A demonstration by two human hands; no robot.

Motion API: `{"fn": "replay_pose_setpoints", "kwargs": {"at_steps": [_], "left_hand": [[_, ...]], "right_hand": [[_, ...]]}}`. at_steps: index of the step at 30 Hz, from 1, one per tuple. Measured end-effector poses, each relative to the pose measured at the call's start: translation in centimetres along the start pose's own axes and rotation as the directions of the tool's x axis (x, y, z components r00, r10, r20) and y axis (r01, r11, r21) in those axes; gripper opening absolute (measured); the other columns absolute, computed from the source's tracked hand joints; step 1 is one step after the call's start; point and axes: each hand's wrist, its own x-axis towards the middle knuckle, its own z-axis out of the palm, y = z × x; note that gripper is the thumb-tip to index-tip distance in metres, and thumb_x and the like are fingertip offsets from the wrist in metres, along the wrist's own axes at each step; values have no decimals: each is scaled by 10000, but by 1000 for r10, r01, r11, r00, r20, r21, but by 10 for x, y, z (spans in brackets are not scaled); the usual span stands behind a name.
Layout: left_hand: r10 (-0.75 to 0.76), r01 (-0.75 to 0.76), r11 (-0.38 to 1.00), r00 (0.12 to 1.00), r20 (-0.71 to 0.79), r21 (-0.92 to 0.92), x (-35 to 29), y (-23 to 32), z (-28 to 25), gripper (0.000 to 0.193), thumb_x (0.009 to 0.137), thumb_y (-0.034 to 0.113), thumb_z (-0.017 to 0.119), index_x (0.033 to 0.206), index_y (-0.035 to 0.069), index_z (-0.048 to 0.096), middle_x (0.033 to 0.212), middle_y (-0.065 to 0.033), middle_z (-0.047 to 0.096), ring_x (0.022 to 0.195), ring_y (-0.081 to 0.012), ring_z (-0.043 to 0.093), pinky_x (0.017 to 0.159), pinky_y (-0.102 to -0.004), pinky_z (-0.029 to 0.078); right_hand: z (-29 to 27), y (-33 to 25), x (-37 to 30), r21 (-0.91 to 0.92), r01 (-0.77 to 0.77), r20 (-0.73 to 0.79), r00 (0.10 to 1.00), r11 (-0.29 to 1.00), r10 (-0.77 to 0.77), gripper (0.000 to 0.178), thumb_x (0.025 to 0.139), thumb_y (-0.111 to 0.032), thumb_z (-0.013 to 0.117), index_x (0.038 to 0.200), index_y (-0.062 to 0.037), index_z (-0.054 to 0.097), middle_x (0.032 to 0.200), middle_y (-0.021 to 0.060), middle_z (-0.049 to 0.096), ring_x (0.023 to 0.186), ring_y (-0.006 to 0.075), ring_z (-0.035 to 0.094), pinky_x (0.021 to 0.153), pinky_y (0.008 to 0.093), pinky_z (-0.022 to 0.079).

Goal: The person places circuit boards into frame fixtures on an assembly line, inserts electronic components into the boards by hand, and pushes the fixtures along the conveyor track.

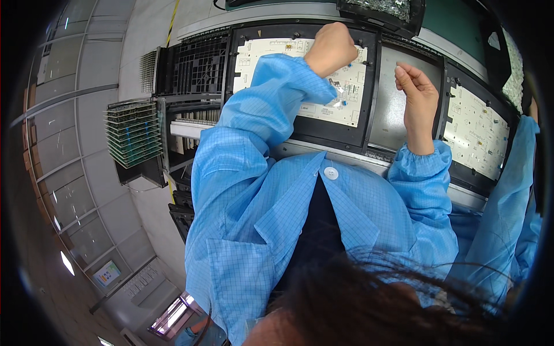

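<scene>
A white circuit board [352, 95], dotted with small parts, lies in a black frame on the line before me. My left hand [332, 49] is above its far right part, back of the hand up and fingers curled in; whatever the fingertips hold is hidden. My right hand [419, 98] is raised over a bare grey metal plate [388, 118] between two frames. Its thumb and forefinger come together in a pinch, and anything between them is too small to name. Farther right, a second white board [474, 132] sits in its own black frame, apart from both hands.
At the far edge stands a black bin [382, 10] holding many small shiny parts. Green boards are stacked in a rack [134, 135] on the left, near a black slotted panel [193, 66]. Another person's blue sleeve [502, 196] reaches in at the right.
</scene>
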Motion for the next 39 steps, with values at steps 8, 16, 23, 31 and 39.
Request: {"fn": "replay_pose_setpoints", "kwargs": {"at_steps": [8,16,23,31,39], "left_hand": [[171,-163,982,982,-78,97,-24,2,-7,190,761,102,662,871,-50,694,815,-260,671,819,-392,664,788,-439,521],[240,-237,964,971,-15,121,-94,-10,-1,273,712,-75,578,971,-54,662,954,-275,599,934,-431,564,803,-467,500],[258,-257,957,966,11,132,-98,-16,11,192,719,-78,578,877,5,651,918,-205,599,923,-390,537,855,-435,458],[389,-374,905,920,-42,201,-90,-18,8,243,691,-77,583,930,-89,625,907,-248,615,914,-363,560,828,-396,479],[353,-341,807,933,70,482,-99,-14,13,267,570,5,665,835,-25,661,950,-194,603,879,-324,592,868,-409,437]], "right_hand": [[-5,20,13,-110,-40,58,997,993,47,260,872,-60,711,1106,46,673,861,39,668,714,79,556,668,201,458],[32,6,31,-502,115,171,985,857,-32,197,907,-54,636,1069,47,684,895,64,687,737,98,607,670,217,497],[58,15,58,-820,208,178,978,534,-108,265,800,-130,722,1042,-34,673,786,83,701,707,164,659,656,315,507],[63,15,77,-903,100,75,994,418,-76,361,700,-144,775,997,-24,608,777,85,684,700,167,655,641,306,495],[98,12,57,-948,140,90,979,285,-181,286,785,-132,579,1068,-92,589,996,168,695,966,403,644,784,494,507]]}}
